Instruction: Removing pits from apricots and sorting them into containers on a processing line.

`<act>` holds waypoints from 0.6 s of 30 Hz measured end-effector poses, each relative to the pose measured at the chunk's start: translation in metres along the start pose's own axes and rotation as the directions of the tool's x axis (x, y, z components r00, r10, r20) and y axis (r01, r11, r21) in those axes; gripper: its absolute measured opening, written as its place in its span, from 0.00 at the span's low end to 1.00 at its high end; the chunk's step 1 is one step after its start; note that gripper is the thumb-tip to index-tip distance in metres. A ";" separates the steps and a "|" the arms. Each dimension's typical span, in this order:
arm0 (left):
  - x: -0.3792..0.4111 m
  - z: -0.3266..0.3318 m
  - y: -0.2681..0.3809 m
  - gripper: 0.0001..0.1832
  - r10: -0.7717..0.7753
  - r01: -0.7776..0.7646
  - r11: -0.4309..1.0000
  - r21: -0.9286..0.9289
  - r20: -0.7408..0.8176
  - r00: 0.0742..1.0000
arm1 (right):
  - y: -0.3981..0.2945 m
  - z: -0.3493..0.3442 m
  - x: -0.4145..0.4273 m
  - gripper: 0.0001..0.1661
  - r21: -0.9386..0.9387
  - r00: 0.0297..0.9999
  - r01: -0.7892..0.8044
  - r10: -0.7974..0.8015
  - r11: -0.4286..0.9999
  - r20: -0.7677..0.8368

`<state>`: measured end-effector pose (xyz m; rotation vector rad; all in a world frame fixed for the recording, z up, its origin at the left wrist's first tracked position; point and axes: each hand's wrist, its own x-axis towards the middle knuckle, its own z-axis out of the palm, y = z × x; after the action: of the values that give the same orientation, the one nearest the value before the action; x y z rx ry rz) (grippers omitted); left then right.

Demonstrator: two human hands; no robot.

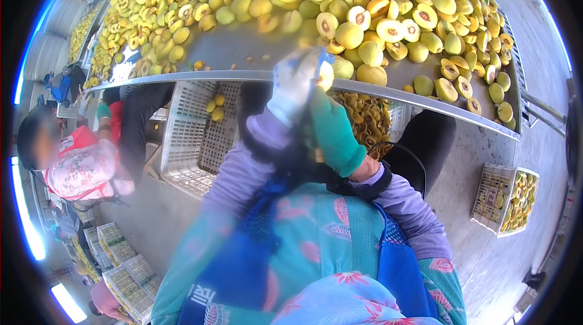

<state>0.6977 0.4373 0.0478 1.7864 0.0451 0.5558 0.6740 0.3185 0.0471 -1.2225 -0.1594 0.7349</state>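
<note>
My left hand [294,81], in a white and blue knit glove, holds a yellow peach [325,75] just over the front rim of the metal table [227,47]. Close against the fruit from below is my right hand [334,131], in a green knit glove with its fingers curled. Whether it grips a tool is hidden. On the table lies a heap of whole and halved yellow peaches [389,29]; several halves show brown pits or hollows. Beneath my hands, a crate of peach pieces [366,118] stands between my knees.
Left of my legs stands a white plastic crate [182,129] with a few peaches [217,107]. A filled crate [505,200] sits on the floor at right. A co-worker [82,156] sits close at left. Stacked crates [132,275] stand behind at lower left.
</note>
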 end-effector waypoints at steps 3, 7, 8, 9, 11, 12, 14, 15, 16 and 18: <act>0.006 -0.009 0.011 0.19 -0.091 0.152 0.931 -0.332 0.193 0.977 | -0.020 -0.002 -0.005 0.18 0.416 0.897 -0.394 0.245 0.820 0.367; -0.006 -0.014 0.008 0.23 -0.144 0.166 0.963 -0.212 0.116 0.983 | -0.010 -0.005 0.005 0.22 0.663 0.690 -0.704 0.026 0.254 0.723; -0.014 -0.019 0.010 0.23 -0.145 0.165 0.965 -0.205 0.110 0.983 | -0.006 -0.004 0.005 0.23 0.596 0.617 -0.757 -0.005 0.266 0.787; -0.023 -0.025 0.021 0.22 -0.228 0.240 0.935 -0.263 0.076 0.971 | -0.003 -0.003 0.005 0.24 0.527 0.540 -0.802 -0.035 0.281 0.841; -0.034 -0.036 0.029 0.21 -0.316 0.314 0.896 -0.315 0.045 0.948 | 0.002 0.006 0.004 0.26 0.506 0.520 -0.828 -0.007 0.239 0.854; -0.036 -0.041 0.033 0.21 -0.351 0.337 0.878 -0.340 0.022 0.936 | 0.003 0.010 0.004 0.26 0.467 0.477 -0.852 -0.018 0.235 0.879; -0.042 -0.071 -0.002 0.19 -0.240 0.260 0.881 -0.396 0.100 0.966 | -0.012 0.020 -0.005 0.26 0.411 0.465 -0.835 0.068 0.365 0.883; -0.043 -0.078 -0.007 0.19 -0.241 0.262 0.881 -0.394 0.104 0.965 | -0.012 0.017 -0.004 0.26 0.415 0.467 -0.834 0.064 0.364 0.882; -0.043 -0.082 -0.009 0.18 0.108 -0.098 0.985 0.145 -0.062 0.992 | -0.011 0.011 -0.003 0.26 0.442 0.489 -0.825 0.052 0.352 0.871; -0.040 -0.132 -0.013 0.21 0.083 -0.070 0.860 0.505 -0.003 0.997 | -0.011 -0.015 -0.006 0.20 0.541 0.601 -0.753 0.057 0.374 0.797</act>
<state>0.6141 0.5475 0.0462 2.3028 0.1494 0.6661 0.6814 0.3010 0.0530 0.1094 -0.0134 1.5259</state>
